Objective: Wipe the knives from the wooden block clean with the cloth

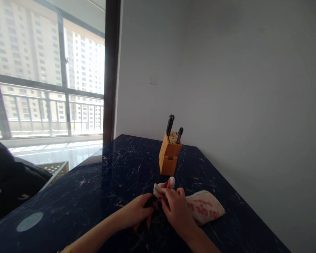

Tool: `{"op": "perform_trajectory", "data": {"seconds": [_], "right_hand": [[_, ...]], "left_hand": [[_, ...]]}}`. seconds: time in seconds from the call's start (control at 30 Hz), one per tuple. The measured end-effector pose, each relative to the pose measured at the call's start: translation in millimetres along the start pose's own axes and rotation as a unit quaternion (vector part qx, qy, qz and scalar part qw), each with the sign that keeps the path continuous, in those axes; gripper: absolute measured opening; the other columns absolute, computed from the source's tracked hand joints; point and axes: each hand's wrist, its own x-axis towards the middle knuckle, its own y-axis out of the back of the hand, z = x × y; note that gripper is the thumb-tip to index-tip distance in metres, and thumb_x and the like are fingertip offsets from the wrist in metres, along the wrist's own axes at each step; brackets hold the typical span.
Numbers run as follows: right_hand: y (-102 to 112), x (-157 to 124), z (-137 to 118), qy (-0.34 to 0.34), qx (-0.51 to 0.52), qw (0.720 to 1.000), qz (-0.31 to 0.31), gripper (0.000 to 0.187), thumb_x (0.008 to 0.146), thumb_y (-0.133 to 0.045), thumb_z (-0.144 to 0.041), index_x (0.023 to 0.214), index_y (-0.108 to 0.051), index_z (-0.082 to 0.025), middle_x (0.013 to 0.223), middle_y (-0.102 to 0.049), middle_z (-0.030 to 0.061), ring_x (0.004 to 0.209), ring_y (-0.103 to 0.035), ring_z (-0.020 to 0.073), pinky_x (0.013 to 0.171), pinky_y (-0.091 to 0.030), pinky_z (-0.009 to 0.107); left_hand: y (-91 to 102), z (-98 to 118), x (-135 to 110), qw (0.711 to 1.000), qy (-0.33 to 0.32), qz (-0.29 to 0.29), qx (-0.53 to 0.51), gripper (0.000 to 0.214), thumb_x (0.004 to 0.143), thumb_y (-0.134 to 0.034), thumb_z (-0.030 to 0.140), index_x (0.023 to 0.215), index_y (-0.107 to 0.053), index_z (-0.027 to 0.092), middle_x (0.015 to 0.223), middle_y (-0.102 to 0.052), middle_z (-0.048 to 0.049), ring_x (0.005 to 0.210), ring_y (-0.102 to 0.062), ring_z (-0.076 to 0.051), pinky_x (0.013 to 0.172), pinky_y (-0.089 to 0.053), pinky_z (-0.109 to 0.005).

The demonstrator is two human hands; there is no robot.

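Note:
My left hand (140, 210) is closed around a black handle (150, 201); the rest of that object is hidden behind my fingers and the cloth, so its kind does not show. Pinched in my right hand (176, 207) is a bunched part of a white cloth (205, 208) with red lettering. The cloth's other end lies spread on the table to the right of that hand. Both hands are close together over the table. Just beyond them stands a wooden knife block (170, 156), holding a black-handled knife (170, 124) and a second tool with a black and metallic handle (179, 135).
The dark blue marbled table (131, 158) runs to a grey wall at the back and right. A pale round patch (30, 221) is at its left front. Black bags or garments (10, 179) and a perforated crate (52, 170) are beside it, near the bright window.

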Motion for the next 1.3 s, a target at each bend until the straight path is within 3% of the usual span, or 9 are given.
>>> {"op": "perform_trajectory", "data": {"seconds": [0.23,0.47,0.73,0.97,1.07,1.17,1.3], "right_hand": [[2,4,11,-0.071,-0.020,0.997,0.031,0.020,0.080,-0.045,-0.011,0.095,-0.054,-0.021,0.088,-0.064,0.0018,0.078,-0.055,0.0160,0.071,-0.028,0.031],[-3,-2,-5,-0.005,0.031,1.000,-0.005,0.024,0.078,-0.046,-0.008,0.095,-0.055,-0.023,0.089,-0.064,-0.0004,0.075,-0.053,0.0147,0.069,-0.032,0.028],[0,4,17,-0.100,0.003,0.994,0.033,0.018,0.081,-0.045,-0.014,0.093,-0.056,-0.022,0.087,-0.064,0.0017,0.078,-0.055,0.0173,0.072,-0.028,0.032],[-2,0,-2,-0.010,0.035,0.999,-0.009,0.022,0.080,-0.045,-0.011,0.095,-0.055,-0.024,0.092,-0.064,-0.0001,0.079,-0.054,0.0163,0.072,-0.028,0.030],[0,3,8,-0.049,0.009,0.999,0.019,0.019,0.081,-0.045,-0.013,0.093,-0.055,-0.023,0.088,-0.065,0.0012,0.078,-0.056,0.0166,0.072,-0.027,0.032],[1,5,22,-0.096,-0.010,0.994,0.048,0.017,0.082,-0.044,-0.015,0.094,-0.055,-0.022,0.087,-0.065,0.0023,0.077,-0.056,0.0172,0.072,-0.027,0.033],[0,1,16,-0.063,0.023,0.998,0.021,0.020,0.082,-0.044,-0.014,0.097,-0.053,-0.023,0.091,-0.064,0.0007,0.077,-0.054,0.0163,0.071,-0.029,0.030]], "left_hand": [[0.4,0,0,1.000,0.012,-0.004,0.009,0.021,0.075,-0.042,0.021,0.094,-0.050,0.015,0.057,-0.062,0.0022,0.032,-0.044,-0.006,0.027,-0.033,-0.012],[-0.7,0,-1,1.000,-0.001,0.003,0.009,0.027,0.076,-0.041,0.021,0.101,-0.047,0.014,0.058,-0.061,0.0022,0.031,-0.044,-0.007,0.028,-0.034,-0.013],[2.1,-2,0,1.000,0.011,-0.014,0.026,0.021,0.077,-0.039,0.023,0.095,-0.048,0.017,0.057,-0.061,0.0030,0.031,-0.042,-0.006,0.026,-0.032,-0.012],[-0.2,1,-1,1.000,-0.008,0.001,0.023,0.024,0.077,-0.043,0.024,0.100,-0.047,0.017,0.059,-0.061,0.0028,0.035,-0.048,-0.007,0.027,-0.035,-0.013],[-0.1,0,2,1.000,-0.010,0.002,0.026,0.022,0.080,-0.044,0.033,0.094,-0.048,0.017,0.056,-0.060,0.0031,0.032,-0.045,-0.007,0.026,-0.032,-0.013],[-0.3,-5,5,1.000,0.007,-0.013,0.015,0.035,0.082,-0.038,0.049,0.091,-0.049,0.017,0.051,-0.058,0.0036,0.027,-0.040,-0.006,0.023,-0.029,-0.013],[-0.9,-9,7,1.000,0.025,-0.015,-0.004,0.043,0.082,-0.033,0.055,0.093,-0.048,0.017,0.047,-0.056,0.0045,0.024,-0.036,-0.006,0.022,-0.028,-0.014]]}}
